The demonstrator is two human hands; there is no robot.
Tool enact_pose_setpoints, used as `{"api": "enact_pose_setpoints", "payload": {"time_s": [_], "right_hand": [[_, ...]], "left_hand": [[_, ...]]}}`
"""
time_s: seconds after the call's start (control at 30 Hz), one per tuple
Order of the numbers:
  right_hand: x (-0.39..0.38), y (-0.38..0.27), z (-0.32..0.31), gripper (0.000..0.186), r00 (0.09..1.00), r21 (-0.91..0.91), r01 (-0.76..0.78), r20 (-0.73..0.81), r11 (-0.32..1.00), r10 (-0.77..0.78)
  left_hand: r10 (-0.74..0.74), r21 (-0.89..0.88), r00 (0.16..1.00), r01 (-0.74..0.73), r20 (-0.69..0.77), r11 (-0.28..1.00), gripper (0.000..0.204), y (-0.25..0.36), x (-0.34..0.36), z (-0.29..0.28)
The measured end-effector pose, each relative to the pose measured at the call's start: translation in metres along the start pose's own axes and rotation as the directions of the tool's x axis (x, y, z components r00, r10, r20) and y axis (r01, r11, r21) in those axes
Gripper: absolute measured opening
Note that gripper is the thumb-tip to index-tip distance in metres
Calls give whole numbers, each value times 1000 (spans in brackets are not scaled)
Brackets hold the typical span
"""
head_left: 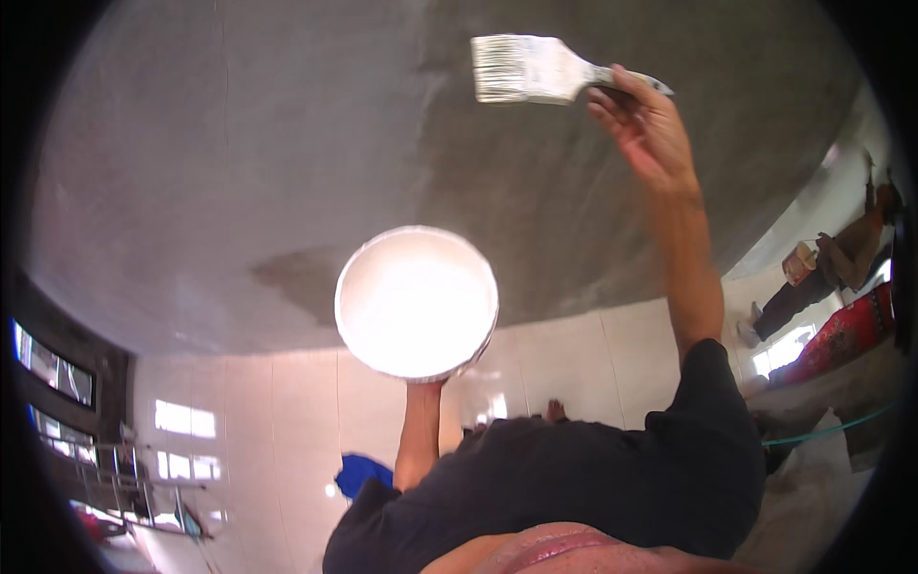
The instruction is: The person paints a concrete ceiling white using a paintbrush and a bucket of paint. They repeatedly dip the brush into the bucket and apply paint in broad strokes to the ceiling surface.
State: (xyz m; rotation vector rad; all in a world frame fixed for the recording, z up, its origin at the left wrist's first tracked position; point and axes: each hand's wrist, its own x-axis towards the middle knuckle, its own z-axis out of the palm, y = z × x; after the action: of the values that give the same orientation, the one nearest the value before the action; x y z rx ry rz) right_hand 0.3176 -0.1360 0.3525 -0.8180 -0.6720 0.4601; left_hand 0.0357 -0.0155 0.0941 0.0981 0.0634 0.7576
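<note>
My right hand point(643, 120), raised at the upper right, is closed on the handle of a wide flat paintbrush point(540, 72). Its pale, paint-coated bristles point left, in front of the grey wall point(316, 115). Lower and near the middle, a round white paint bucket point(359, 335) is held up on my left forearm's point(419, 435) side. Bright white paint point(421, 301) shows inside it, and glare washes out the level. My left hand is behind and under the bucket, with its fingers hidden. The brush is well apart from the bucket.
Pale tiled floor point(287, 421) meets the wall's foot. A blue object point(363, 473) lies beside my left arm. Metal scaffolding or a ladder point(134, 478) stands at the lower left, near windows point(53, 364). At right, another person point(832, 258) holds a small bucket point(798, 263).
</note>
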Motion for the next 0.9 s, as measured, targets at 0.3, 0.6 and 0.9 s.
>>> {"api": "enact_pose_setpoints", "payload": {"time_s": [0.3,0.6,0.9], "right_hand": [[-112,86,-61,28,871,557,-410,5,722,491],[-148,124,-93,18,735,424,-556,-150,715,661],[-176,138,-134,26,631,569,-657,57,494,774]], "left_hand": [[-76,-31,996,77,48,997,86,11,-17,-28],[-63,-41,997,65,41,997,85,-19,-37,-42],[-17,-23,999,18,34,1000,84,-71,-54,-50]]}}
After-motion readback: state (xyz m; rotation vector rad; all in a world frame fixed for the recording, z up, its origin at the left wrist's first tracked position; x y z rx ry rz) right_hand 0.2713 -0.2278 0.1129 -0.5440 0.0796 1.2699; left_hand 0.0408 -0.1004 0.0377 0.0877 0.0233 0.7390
